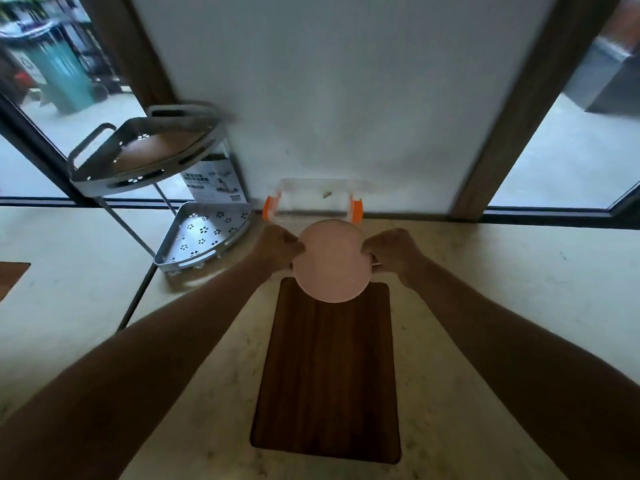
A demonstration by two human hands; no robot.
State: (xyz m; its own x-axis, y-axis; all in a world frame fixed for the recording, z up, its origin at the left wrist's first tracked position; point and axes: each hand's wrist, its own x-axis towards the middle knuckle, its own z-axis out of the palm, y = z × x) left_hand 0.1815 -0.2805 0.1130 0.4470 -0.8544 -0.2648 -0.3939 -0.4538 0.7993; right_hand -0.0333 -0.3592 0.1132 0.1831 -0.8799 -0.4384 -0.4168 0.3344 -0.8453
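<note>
One blurry pink disc, underside hidden, was pinched at opposite rims by left hand and right hand, covering part of one wooden board and one clear box.

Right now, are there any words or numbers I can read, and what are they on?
White box behind the metal rack: dark printed lines, too blurred to read.
Beside the green bin outside: a white mark, too blurred to read.
Pink round dish: no writing shows.
</note>
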